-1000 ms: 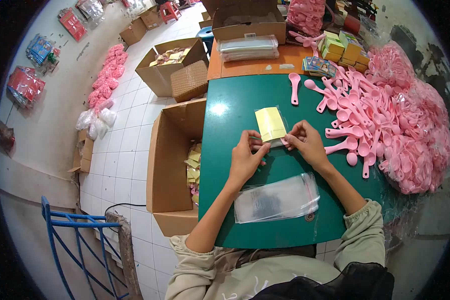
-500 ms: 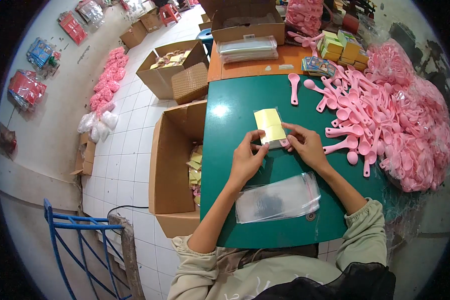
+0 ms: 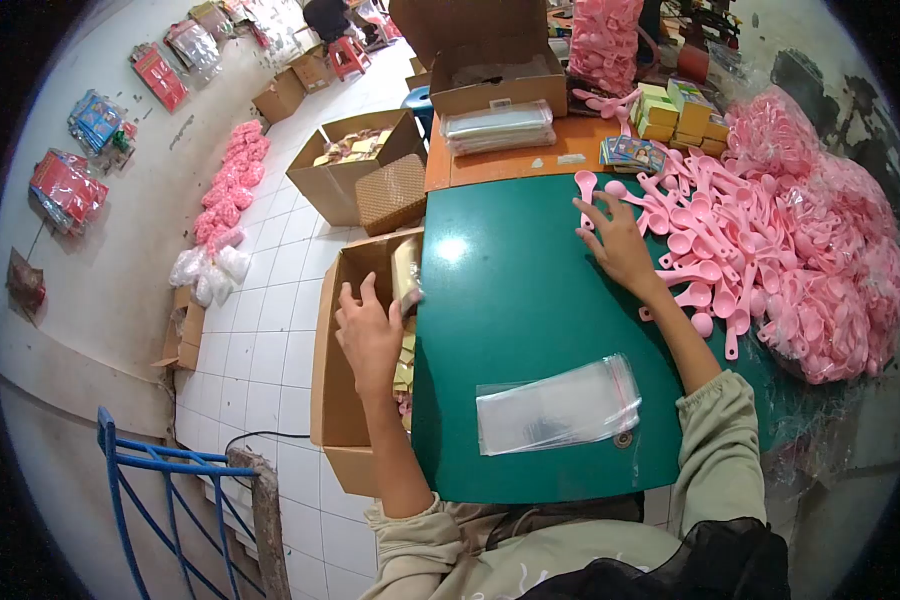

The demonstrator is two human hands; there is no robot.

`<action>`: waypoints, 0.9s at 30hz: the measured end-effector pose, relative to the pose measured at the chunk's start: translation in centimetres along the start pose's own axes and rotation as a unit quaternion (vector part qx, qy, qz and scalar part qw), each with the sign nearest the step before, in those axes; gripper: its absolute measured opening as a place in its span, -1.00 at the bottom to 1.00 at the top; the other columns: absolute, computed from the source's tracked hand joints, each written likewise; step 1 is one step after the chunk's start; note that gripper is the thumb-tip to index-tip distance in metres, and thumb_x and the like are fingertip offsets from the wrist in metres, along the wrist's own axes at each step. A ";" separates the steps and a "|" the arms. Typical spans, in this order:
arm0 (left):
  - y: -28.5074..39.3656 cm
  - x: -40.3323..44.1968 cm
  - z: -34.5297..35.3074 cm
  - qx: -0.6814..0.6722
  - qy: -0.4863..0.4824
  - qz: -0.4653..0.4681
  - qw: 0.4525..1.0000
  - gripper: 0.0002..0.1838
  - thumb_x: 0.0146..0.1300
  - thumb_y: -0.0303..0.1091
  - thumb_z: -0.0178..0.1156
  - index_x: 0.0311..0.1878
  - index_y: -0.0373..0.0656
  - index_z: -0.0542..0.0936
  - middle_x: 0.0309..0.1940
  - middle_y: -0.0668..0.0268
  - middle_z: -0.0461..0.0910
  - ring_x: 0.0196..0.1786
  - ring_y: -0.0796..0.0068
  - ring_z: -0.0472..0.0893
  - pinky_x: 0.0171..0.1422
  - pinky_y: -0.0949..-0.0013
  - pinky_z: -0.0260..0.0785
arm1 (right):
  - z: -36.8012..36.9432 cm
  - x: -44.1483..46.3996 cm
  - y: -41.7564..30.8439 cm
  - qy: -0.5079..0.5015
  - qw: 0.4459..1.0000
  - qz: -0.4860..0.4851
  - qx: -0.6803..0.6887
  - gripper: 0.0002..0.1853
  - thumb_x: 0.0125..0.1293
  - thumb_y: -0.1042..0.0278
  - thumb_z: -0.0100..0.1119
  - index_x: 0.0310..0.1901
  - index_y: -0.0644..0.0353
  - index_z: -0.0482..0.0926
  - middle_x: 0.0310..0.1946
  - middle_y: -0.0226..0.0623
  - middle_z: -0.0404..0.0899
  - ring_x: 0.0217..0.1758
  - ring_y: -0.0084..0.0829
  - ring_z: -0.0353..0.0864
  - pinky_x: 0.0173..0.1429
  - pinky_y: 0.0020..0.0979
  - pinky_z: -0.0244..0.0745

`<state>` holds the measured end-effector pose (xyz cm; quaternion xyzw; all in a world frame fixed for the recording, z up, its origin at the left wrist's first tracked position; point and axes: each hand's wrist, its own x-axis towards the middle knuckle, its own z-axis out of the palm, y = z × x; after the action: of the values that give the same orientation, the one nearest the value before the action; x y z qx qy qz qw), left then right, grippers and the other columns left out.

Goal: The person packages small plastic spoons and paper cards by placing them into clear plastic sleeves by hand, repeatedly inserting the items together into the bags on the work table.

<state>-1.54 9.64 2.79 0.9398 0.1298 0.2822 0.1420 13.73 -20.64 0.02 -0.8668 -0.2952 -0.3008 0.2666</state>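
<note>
Currently: left hand, right hand wide

Left is hovering over the carton by the green bench's left edge, pale packet showing just beside it. Right is hovering at the pink spoon near the far edge; contact unclear.

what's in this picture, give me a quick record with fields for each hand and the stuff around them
left hand: open, fingers spread, over the brown carton
packet: pale yellow in clear wrap, near the left hand, not gripped
right hand: fingers apart, at a single pink spoon; contact unclear
spoon pile: pink, loose, right side of the green table
clear bags: flat, overlapping, near the table's front edge
</note>
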 end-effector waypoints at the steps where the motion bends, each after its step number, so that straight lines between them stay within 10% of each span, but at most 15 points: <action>1: 0.7 0.0 -0.6 -0.013 -0.007 0.001 1.000 -0.66 0.17 -0.30 0.17 0.01 -0.18 0.50 -0.15 0.09 0.52 -0.09 0.15 0.53 0.01 0.16 0.40 | 0.1 -0.1 0.7 -0.039 0.999 0.022 0.003 -0.67 0.17 0.30 0.18 -0.04 0.21 0.50 -0.12 -0.07 0.45 -0.07 -0.08 0.42 0.08 -0.16 0.35; 6: 10.5 -2.7 0.7 -0.295 -0.246 0.144 0.912 -0.75 0.17 -0.25 0.23 -0.21 -0.25 0.55 -0.25 0.08 0.56 -0.22 0.21 0.59 -0.13 0.24 0.44 | -0.1 -0.9 1.4 -0.125 0.986 0.100 -0.055 -0.81 0.14 0.35 0.18 -0.25 0.23 0.46 -0.18 -0.06 0.48 -0.10 -0.02 0.42 -0.01 -0.10 0.35; 8: 14.6 -5.6 0.3 -0.176 -0.384 0.188 0.887 -0.75 0.12 -0.32 0.27 -0.17 -0.21 0.52 -0.24 0.12 0.51 -0.20 0.14 0.56 -0.14 0.20 0.43 | -0.1 -1.2 1.8 -0.094 0.991 0.081 -0.052 -0.80 0.10 0.38 0.21 -0.27 0.26 0.46 -0.26 -0.07 0.49 -0.16 -0.09 0.45 -0.10 -0.18 0.37; 12: 14.3 -7.1 2.6 -0.280 -0.366 0.192 0.867 -0.72 0.04 -0.38 0.30 -0.18 -0.21 0.51 -0.30 0.13 0.50 -0.26 0.18 0.56 -0.19 0.21 0.41 | -1.9 -0.9 1.7 -0.146 0.976 0.146 0.072 -0.80 0.06 0.46 0.18 -0.25 0.31 0.48 -0.25 0.00 0.52 -0.13 0.03 0.48 -0.05 -0.10 0.38; 24: 12.2 -4.7 3.2 -0.440 -0.407 0.011 0.800 -0.76 0.21 -0.32 0.23 -0.16 -0.29 0.54 -0.29 0.27 0.67 -0.18 0.51 0.64 -0.08 0.47 0.45 | -12.7 4.0 -1.9 -0.275 0.929 0.134 0.209 -0.84 0.17 0.49 0.11 -0.21 0.27 0.60 -0.45 -0.26 0.58 -0.43 -0.54 0.54 -0.27 -0.51 0.44; 27: 11.2 -4.8 4.9 -0.568 -0.418 -0.061 0.706 -0.75 0.24 -0.32 0.20 -0.11 -0.29 0.52 -0.22 0.21 0.66 -0.15 0.48 0.63 -0.08 0.48 0.46 | -13.7 3.8 -3.4 -0.246 0.900 0.190 0.305 -0.86 0.20 0.50 0.11 -0.21 0.30 0.56 -0.51 -0.34 0.55 -0.46 -0.60 0.53 -0.34 -0.57 0.43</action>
<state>-0.80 -3.26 0.37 0.6930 -0.0713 -0.1285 0.7058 8.95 -25.76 12.82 -0.8293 -0.2580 0.0835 0.4885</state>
